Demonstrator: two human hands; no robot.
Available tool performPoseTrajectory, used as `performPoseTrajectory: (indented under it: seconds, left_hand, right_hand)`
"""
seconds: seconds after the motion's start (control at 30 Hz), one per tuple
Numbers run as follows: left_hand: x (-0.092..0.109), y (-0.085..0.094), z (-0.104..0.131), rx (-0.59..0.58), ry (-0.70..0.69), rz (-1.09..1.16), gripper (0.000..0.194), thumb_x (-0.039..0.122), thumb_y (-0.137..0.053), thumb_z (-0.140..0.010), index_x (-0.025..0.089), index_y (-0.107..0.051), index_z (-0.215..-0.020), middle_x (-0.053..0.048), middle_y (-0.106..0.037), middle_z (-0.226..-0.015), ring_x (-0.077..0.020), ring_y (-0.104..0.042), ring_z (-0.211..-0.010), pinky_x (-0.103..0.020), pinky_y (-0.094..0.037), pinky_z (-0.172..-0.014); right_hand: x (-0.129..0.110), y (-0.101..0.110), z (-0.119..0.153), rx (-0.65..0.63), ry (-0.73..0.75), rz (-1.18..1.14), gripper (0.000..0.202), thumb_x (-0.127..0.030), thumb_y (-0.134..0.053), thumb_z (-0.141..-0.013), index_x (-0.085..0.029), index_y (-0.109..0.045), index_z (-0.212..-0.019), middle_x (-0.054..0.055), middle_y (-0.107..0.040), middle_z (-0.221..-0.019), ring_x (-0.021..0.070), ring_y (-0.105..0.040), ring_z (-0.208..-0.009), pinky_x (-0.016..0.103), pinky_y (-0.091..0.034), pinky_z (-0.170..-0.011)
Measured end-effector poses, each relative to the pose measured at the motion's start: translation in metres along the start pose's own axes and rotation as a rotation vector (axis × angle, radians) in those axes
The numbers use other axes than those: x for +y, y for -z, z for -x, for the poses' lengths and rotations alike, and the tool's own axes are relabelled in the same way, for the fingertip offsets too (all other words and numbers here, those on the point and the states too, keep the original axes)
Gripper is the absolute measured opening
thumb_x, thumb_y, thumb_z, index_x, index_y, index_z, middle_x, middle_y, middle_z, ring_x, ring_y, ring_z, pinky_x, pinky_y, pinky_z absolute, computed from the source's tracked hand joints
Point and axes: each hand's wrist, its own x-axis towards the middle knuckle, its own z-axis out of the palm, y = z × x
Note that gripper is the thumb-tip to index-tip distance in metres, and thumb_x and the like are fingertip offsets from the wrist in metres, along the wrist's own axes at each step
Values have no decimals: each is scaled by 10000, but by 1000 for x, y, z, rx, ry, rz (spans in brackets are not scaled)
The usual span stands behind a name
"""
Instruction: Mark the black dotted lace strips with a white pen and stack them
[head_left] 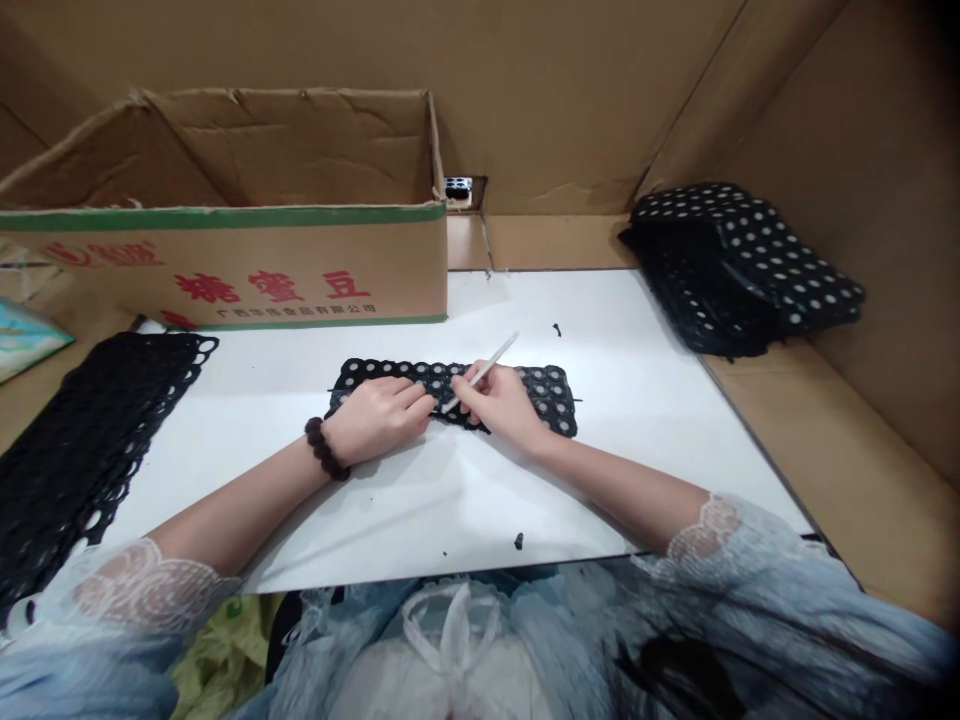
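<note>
tabletop [420, 510], white, cardboard wall [555, 110] behind, right fingers [470, 397] pinching stick [499, 352], left fingers [412, 397] on black mat [556, 398], grip unclear

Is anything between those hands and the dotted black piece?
Nothing visible blocks them: the left hand rests on the black piece, and the right hand holds a white stick over it. The box stands behind it.
</note>
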Motion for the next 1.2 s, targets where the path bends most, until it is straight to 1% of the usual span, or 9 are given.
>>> performPoseTrajectory:
  seconds: [0.1, 0.2, 0.4, 0.5, 0.6, 0.8, 0.97, 1.07, 1.2]
  left_hand:
    - [4, 1, 0, 6, 39, 8, 204, 195, -417, -802, 158, -492, -616, -6, -530, -588, -134, -505, -581, -251, -387, -546]
    - [5, 0, 0, 19, 70, 27, 200, 205, -420, -798, 158, -498, -620, -2, -543, -587, -133, -515, -575, -254, -381, -543]
    - [7, -3, 1, 72, 136, 33, 210, 221, -434, -781, 167, -502, -590, 4, -551, -555, -128, -515, -539, -259, -367, -531]
    - [8, -4, 0, 106, 179, 22, 214, 224, -444, -766, 173, -498, -566, 10, -543, -521, -126, -513, -515, -256, -354, -510]
    - [8, -4, 0, 113, 194, 19, 210, 222, -446, -758, 176, -505, -563, 10, -549, -515, -125, -519, -515, -250, -353, -507]
    - [7, -5, 0, 114, 175, 7, 213, 227, -444, -762, 177, -493, -561, 17, -547, -519, -124, -519, -511, -254, -353, -502]
    - [8, -6, 0, 123, 207, 19, 219, 230, -439, -760, 176, -492, -555, 13, -544, -512, -126, -519, -511, -252, -353, -500]
    - [8, -6, 0, 121, 217, 20, 223, 230, -437, -760, 175, -490, -550, 9, -545, -514, -127, -518, -516, -252, -353, -504]
    - [10, -6, 0, 128, 195, 7, 224, 217, -432, -765, 175, -492, -553, 8, -532, -505, -124, -502, -503, -255, -338, -491]
  right_hand:
    - [-3, 1, -2, -10, -10, 20, 244, -376, -471, -762, -161, -468, -647, -7, -533, -512, 72, -480, -390, 182, -373, -392]
    - [-6, 1, -6, -33, -62, -3, 230, -346, -478, -755, -157, -465, -623, -9, -523, -498, 70, -470, -364, 178, -364, -360]
    - [-10, -1, -14, -49, -129, -22, 200, -253, -485, -720, -150, -464, -550, -12, -503, -451, 57, -432, -329, 166, -360, -324]
    - [-10, -1, -18, -35, -170, -45, 173, -219, -472, -701, -142, -492, -548, -9, -505, -453, 58, -426, -327, 169, -369, -316]
    - [-9, -2, -20, -19, -204, -41, 155, -209, -467, -688, -133, -527, -567, -2, -513, -457, 63, -424, -331, 179, -386, -317]
    - [-8, -3, -18, -25, -179, -5, 168, -214, -475, -683, -147, -490, -529, 2, -524, -457, 55, -421, -340, 159, -387, -324]
    - [-8, -2, -20, -24, -210, -26, 140, -207, -464, -673, -133, -529, -572, -7, -517, -453, 57, -415, -332, 168, -392, -330]
    - [-9, -3, -21, -17, -221, -23, 145, -205, -453, -670, -136, -516, -560, -9, -516, -461, 54, -408, -333, 171, -387, -334]
    - [-8, -4, -18, -50, -127, 58, 190, -234, -448, -688, -157, -445, -515, -6, -495, -446, 64, -421, -340, 176, -357, -336]
